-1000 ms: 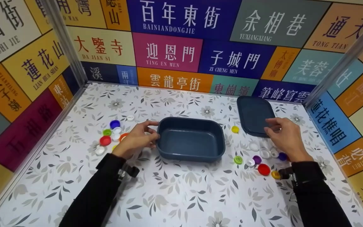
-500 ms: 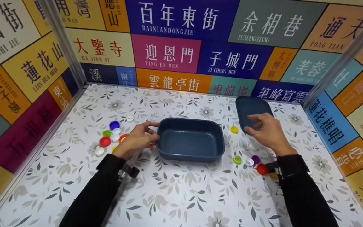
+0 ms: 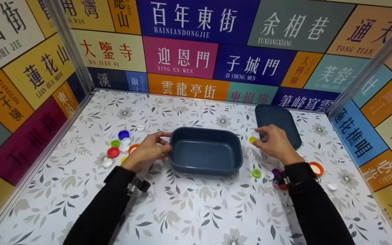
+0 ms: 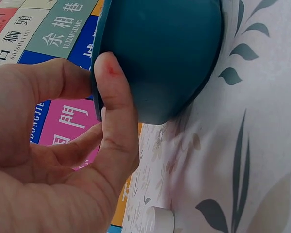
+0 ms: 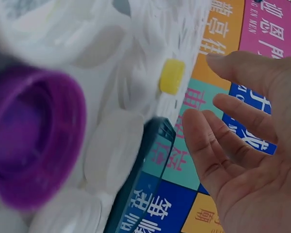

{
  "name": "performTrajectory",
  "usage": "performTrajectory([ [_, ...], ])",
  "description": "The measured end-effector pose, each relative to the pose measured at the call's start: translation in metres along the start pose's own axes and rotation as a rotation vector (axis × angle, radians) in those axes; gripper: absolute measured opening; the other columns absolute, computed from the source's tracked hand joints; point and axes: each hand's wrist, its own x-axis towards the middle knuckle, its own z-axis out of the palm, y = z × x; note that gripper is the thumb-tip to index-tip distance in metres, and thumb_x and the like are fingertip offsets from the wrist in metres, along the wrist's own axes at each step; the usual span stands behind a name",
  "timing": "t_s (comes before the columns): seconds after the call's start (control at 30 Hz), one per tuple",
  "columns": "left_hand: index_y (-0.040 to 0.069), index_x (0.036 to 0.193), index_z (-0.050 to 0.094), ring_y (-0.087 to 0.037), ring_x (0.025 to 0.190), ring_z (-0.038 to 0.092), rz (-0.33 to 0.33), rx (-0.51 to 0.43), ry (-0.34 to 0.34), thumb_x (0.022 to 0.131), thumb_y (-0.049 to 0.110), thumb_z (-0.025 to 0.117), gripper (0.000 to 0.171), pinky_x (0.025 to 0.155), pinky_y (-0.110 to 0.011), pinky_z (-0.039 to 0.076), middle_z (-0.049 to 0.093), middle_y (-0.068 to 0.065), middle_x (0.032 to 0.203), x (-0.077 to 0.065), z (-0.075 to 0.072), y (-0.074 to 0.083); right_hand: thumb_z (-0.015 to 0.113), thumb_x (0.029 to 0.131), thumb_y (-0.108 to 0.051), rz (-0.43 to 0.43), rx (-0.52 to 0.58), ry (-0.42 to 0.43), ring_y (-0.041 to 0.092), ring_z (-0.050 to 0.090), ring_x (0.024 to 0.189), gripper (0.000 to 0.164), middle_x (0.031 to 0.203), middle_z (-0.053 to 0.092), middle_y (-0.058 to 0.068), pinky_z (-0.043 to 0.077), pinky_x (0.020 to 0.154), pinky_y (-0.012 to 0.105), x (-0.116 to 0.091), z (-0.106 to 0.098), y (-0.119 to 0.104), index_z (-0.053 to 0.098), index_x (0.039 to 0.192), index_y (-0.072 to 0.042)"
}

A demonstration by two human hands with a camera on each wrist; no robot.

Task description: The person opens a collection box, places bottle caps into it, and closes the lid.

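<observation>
A dark blue rectangular box (image 3: 205, 170) stands open on the table with nothing in it. My left hand (image 3: 147, 149) pinches its left rim, and the left wrist view shows a finger against the outer wall. Over the right side, my right hand (image 3: 275, 144) reaches out with spread, loosely bent fingers and no object between them. A small yellow bottle cap (image 3: 252, 140) lies right by its fingertips in the head view; the right wrist view has this hand above the table. Behind the hand lies the flat blue lid (image 3: 273, 117).
Several coloured caps lie left of the box, among them a red cap (image 3: 113, 152) and a blue cap (image 3: 124, 134). To the right are a green cap (image 3: 256, 173), an orange cap (image 3: 316, 168) and a white cap (image 3: 332, 186). Printed panels (image 3: 182, 58) enclose the table.
My right hand has moved left from over the lid's right edge to beside the yellow cap. My left hand has kept its grip on the box, which has stayed put.
</observation>
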Motion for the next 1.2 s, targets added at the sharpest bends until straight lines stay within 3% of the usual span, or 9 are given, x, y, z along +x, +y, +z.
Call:
performTrajectory([
  [0.2, 0.01, 0.167, 0.058, -0.018, 0.082, 0.07, -0.009, 0.002, 0.007, 0.104, 0.003, 0.07, 0.065, 0.077, -0.029, 0.068, 0.064, -0.012, 0.119, -0.002, 0.004, 0.001, 0.09, 0.099, -0.014, -0.007, -0.043, -0.009, 0.045, 0.078, 0.111, 0.052, 0.131, 0.072, 0.034, 0.064, 0.103, 0.063, 0.007, 0.013, 0.002, 0.075, 0.145, 0.007],
  [0.57, 0.012, 0.169, 0.057, -0.018, 0.083, 0.072, -0.018, 0.025, 0.001, 0.105, 0.004, 0.069, 0.066, 0.078, -0.029, 0.068, 0.065, -0.012, 0.12, 0.001, 0.006, 0.002, 0.086, 0.102, -0.014, 0.072, -0.086, -0.038, 0.051, 0.072, 0.127, 0.047, 0.132, 0.076, 0.034, 0.059, 0.115, 0.066, 0.011, 0.016, 0.0, 0.076, 0.142, 0.009],
  [0.8, 0.011, 0.169, 0.057, -0.017, 0.08, 0.071, -0.032, 0.022, 0.006, 0.105, 0.003, 0.069, 0.067, 0.076, -0.029, 0.067, 0.064, -0.011, 0.118, 0.0, 0.005, 0.002, 0.085, 0.103, -0.011, 0.088, -0.057, -0.066, 0.045, 0.074, 0.122, 0.039, 0.126, 0.081, 0.029, 0.06, 0.113, 0.063, 0.014, 0.018, -0.002, 0.079, 0.136, 0.008],
  [1.2, 0.007, 0.169, 0.056, -0.016, 0.078, 0.068, -0.019, -0.021, 0.001, 0.103, 0.001, 0.067, 0.066, 0.074, -0.027, 0.066, 0.061, -0.008, 0.112, 0.001, 0.003, 0.002, 0.085, 0.102, -0.013, 0.086, -0.035, -0.017, 0.042, 0.076, 0.116, 0.037, 0.123, 0.082, 0.027, 0.063, 0.108, 0.059, 0.011, 0.018, -0.008, 0.079, 0.133, 0.006],
])
